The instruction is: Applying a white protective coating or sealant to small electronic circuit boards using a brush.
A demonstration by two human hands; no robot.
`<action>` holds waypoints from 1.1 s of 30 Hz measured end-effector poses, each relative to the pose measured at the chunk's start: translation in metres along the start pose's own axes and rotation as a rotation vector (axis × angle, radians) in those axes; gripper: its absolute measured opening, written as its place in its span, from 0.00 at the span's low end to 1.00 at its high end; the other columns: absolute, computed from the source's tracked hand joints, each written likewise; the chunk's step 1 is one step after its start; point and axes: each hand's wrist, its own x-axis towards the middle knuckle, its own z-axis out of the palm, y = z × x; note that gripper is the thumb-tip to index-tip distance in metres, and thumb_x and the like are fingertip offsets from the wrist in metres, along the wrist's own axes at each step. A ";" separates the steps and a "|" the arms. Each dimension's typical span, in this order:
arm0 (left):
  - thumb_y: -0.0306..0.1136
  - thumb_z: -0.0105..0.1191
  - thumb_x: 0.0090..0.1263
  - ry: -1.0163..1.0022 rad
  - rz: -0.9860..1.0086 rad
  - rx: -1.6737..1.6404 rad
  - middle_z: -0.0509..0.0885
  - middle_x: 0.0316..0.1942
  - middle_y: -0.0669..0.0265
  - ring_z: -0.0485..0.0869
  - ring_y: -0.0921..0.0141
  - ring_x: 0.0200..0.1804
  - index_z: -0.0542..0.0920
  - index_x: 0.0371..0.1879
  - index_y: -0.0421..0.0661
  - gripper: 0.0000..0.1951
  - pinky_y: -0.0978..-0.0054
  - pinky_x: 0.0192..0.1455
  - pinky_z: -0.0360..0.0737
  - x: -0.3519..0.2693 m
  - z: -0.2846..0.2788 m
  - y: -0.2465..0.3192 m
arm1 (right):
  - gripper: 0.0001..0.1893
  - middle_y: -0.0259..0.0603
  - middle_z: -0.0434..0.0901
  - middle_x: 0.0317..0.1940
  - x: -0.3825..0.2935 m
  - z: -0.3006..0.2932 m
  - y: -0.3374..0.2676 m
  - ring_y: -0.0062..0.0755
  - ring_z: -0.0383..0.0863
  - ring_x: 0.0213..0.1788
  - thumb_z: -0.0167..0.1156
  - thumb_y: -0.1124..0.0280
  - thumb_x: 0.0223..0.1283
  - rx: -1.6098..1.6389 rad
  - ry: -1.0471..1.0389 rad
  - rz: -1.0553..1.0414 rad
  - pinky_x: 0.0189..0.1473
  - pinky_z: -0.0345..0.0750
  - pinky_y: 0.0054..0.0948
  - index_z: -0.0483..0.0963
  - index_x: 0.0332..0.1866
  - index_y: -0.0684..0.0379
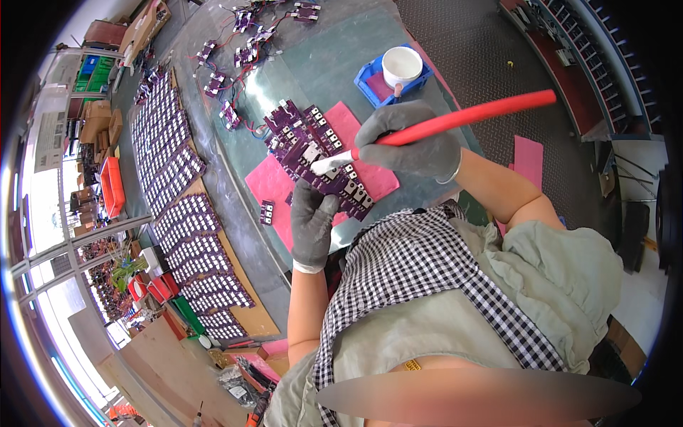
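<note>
My right hand (408, 141), in a grey glove, grips a red-handled brush (453, 121). The brush's white-coated head (333, 163) lies over a purple circuit board (307, 163) that carries white square parts. By its near edge, my grey-gloved left hand (314, 224) holds that board, with the fingers partly hidden beneath it. More purple boards (285, 120) lie together just beyond, on pink sheets (381, 173). A small separate board (267, 212) sits to the left of my left hand.
A white tub (402, 66) stands in a blue plastic bin (368, 80) at the far right of the green-topped table (315, 58). Wired boards (245, 56) spread across the far left. Rows of boards (184, 229) cover a brown panel. A red crate (111, 187) is beyond them.
</note>
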 end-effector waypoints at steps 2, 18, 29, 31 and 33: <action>0.27 0.54 0.69 -0.006 0.013 -0.002 0.78 0.50 0.68 0.77 0.75 0.48 0.65 0.65 0.43 0.25 0.75 0.52 0.75 -0.001 0.000 0.002 | 0.05 0.30 0.82 0.29 0.000 0.003 0.008 0.15 0.77 0.30 0.65 0.80 0.50 0.013 0.063 0.015 0.35 0.75 0.18 0.78 0.32 0.60; 0.30 0.54 0.70 0.102 0.028 0.011 0.79 0.49 0.65 0.78 0.73 0.46 0.65 0.64 0.43 0.24 0.75 0.50 0.76 -0.002 -0.008 0.004 | 0.02 0.35 0.82 0.36 0.008 -0.087 0.091 0.21 0.80 0.36 0.60 0.76 0.61 -0.081 0.248 0.163 0.40 0.78 0.23 0.77 0.36 0.62; 0.32 0.53 0.71 0.173 -0.047 -0.032 0.77 0.49 0.67 0.78 0.74 0.45 0.64 0.64 0.44 0.24 0.73 0.48 0.79 -0.006 -0.008 0.010 | 0.12 0.37 0.84 0.38 0.004 -0.152 0.202 0.42 0.79 0.41 0.60 0.60 0.58 -1.247 0.070 -0.016 0.47 0.76 0.36 0.82 0.45 0.47; 0.31 0.53 0.71 0.202 -0.057 -0.041 0.77 0.46 0.66 0.78 0.75 0.45 0.64 0.63 0.44 0.23 0.73 0.47 0.79 -0.007 -0.011 0.009 | 0.13 0.38 0.83 0.37 -0.002 -0.141 0.192 0.44 0.80 0.41 0.60 0.59 0.58 -1.247 0.168 -0.136 0.47 0.77 0.35 0.82 0.45 0.49; 0.33 0.55 0.70 0.212 -0.091 -0.024 0.74 0.38 0.70 0.76 0.77 0.38 0.66 0.60 0.45 0.22 0.76 0.41 0.80 -0.006 -0.020 0.002 | 0.11 0.37 0.83 0.35 -0.004 -0.128 0.169 0.39 0.80 0.39 0.61 0.61 0.58 -1.142 0.225 -0.109 0.45 0.78 0.33 0.82 0.44 0.51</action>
